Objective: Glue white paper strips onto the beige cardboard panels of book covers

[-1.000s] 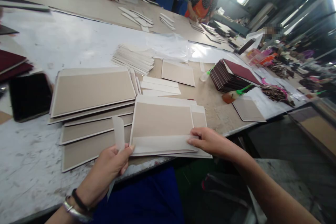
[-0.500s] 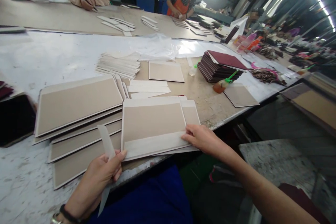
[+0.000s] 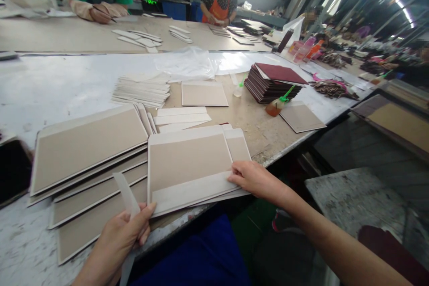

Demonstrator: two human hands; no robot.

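A beige panel (image 3: 187, 156) with pale borders lies at the table's front edge, partly over another panel (image 3: 238, 142). Along its lower side runs a pale paper strip (image 3: 192, 190). My left hand (image 3: 125, 228) is closed around a second, loose whitish strip (image 3: 125, 192), whose ends stick out above and below the fist. Its thumb rests at the left end of the strip on the panel. My right hand (image 3: 251, 176) is closed, fingertips pinching at the right end of that same strip; what lies under the fingers is hidden.
Fanned beige panels (image 3: 90, 147) lie at left, beside a dark phone-like object (image 3: 13, 170). Behind are loose pale strips (image 3: 181, 116), a strip pile (image 3: 142, 90), maroon covers (image 3: 278, 73) and a bottle of brown liquid (image 3: 275, 107). Two people work across the table.
The view has shifted slightly, so the table's contents sit further left. Both hands stay at the two ends of the strip on the panel, with little visible movement.
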